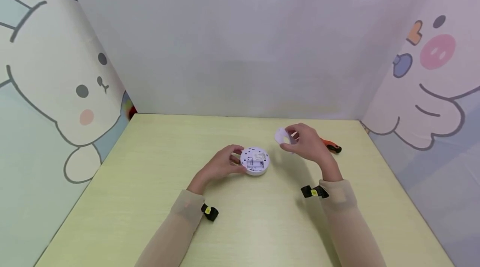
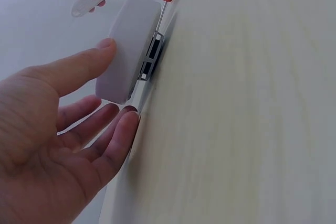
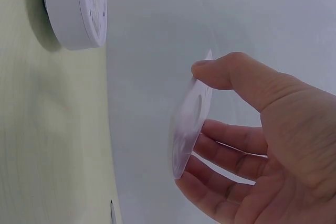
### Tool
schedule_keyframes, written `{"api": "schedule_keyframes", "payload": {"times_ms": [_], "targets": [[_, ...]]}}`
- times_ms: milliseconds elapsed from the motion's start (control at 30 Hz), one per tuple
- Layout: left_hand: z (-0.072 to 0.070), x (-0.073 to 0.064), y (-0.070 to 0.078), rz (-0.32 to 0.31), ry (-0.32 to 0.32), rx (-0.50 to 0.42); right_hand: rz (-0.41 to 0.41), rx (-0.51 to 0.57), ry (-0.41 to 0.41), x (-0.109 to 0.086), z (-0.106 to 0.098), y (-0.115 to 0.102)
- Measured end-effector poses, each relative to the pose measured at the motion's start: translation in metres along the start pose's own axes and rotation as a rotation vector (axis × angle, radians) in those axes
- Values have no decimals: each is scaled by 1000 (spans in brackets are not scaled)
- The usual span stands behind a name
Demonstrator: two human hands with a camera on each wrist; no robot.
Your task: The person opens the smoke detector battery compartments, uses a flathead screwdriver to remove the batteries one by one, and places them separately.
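A round white smoke detector (image 1: pixel 255 160) sits near the middle of the table, its back with an open battery compartment facing up. My left hand (image 1: pixel 222 162) holds it by the left side, thumb at the near edge and fingers at the far edge. In the left wrist view, a slotted grey cage (image 2: pixel 151 56) shows beneath its white body (image 2: pixel 128 51). Raised to the right of it, my right hand (image 1: pixel 304 142) pinches a thin white mounting plate (image 1: pixel 281 135) between thumb and fingers. Slots in this plate (image 3: pixel 191 116) show in the right wrist view.
A screwdriver with an orange and black handle (image 1: pixel 331 146) lies on the table behind my right hand. The pale yellow table (image 1: pixel 168 142) ends at a plain grey wall (image 1: pixel 240 50). Cartoon-printed panels (image 1: pixel 56 92) stand at both sides.
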State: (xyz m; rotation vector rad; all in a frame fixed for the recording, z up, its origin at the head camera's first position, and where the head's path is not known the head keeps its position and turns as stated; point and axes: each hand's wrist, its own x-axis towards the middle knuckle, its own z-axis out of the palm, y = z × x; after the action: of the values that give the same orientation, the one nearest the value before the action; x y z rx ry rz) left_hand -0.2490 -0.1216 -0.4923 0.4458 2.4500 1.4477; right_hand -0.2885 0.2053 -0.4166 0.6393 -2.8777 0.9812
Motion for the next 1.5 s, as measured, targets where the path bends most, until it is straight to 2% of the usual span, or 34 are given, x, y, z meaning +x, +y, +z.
{"api": "schedule_keyframes", "payload": {"times_ms": [333,833,1167,1500], "targets": [[-6,-1,-4,2,-1,-23,-7,-10,-6,3,-1,-3],[-10,-1,-4,46,2,-9,1,-13,-6,2,-3,0],[-7,0,-4,44,10,11,-2,2,-2,0,-1,4],[-6,0,-5,89,-4,76,-4,-7,2,0,-2,5]]}}
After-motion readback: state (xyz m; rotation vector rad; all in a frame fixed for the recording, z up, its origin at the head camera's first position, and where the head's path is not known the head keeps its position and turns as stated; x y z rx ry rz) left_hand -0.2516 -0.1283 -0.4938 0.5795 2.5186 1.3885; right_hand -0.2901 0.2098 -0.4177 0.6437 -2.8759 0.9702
